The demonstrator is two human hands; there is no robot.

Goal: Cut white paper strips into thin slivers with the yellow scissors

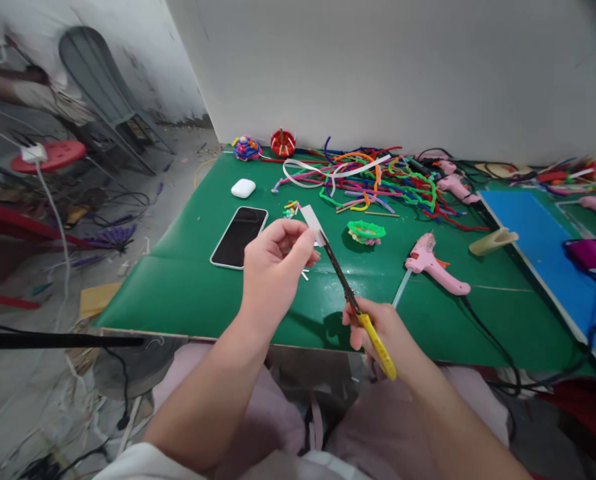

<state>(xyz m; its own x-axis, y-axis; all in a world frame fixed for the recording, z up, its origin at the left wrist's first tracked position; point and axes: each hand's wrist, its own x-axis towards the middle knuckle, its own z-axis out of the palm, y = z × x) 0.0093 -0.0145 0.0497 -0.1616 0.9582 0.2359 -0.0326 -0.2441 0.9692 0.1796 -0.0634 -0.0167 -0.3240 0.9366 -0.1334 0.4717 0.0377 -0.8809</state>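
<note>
Between thumb and fingers, my left hand (pixel 278 260) pinches a small white strip (pixel 312 219), which looks like paper or card. My right hand (pixel 378 327) grips scissors with yellow handles (pixel 377 343). Their dark blades reach up to the strip's lower edge, close to my left fingertips; whether they touch it I cannot tell. Small white offcuts (pixel 305 274) lie on the table under my hands. Just beyond the strip is a little pile of coloured bits (pixel 291 209). A green ruffled piece (pixel 367 231) rests to the right of the strip.
The green table (pixel 188 293) holds a phone (pixel 240 237), a white case (pixel 243 189) and tangled pipe cleaners (pixel 363 177). At right are a pink glue gun (pixel 435 265) with a cord, a beige tube (pixel 493 241) and a blue board (pixel 538 247). Another person's arm (pixel 8 85) shows far left.
</note>
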